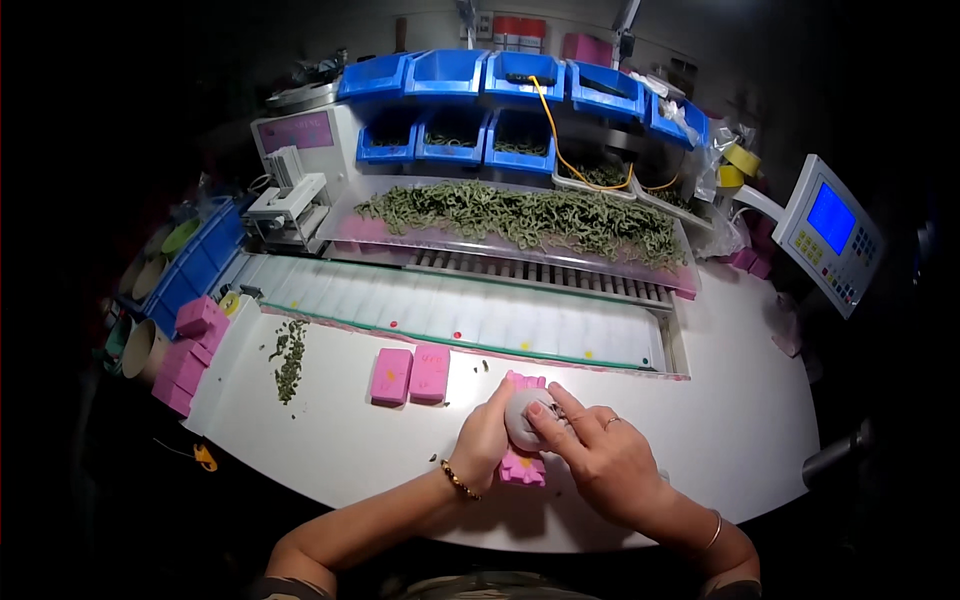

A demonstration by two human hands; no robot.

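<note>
In front of me is a pink foam-like piece with notched, frilly ends, standing off the white table. A smooth grey round thing covers its middle; its exact kind does not show. My left hand is closed along the left side of the pink piece, its fingertips hidden. From the right, my right hand grips the grey round thing, thumb and forefinger pressing on its top. Something small and dark shows between those fingers. To the left lie two pink blocks side by side, with faint markings on top.
Green dried pieces fill a clear tray beyond a white slotted conveyor. Blue bins stand in rows behind. Loose green bits lie at left, near stacked pink blocks. A control panel stands at right.
</note>
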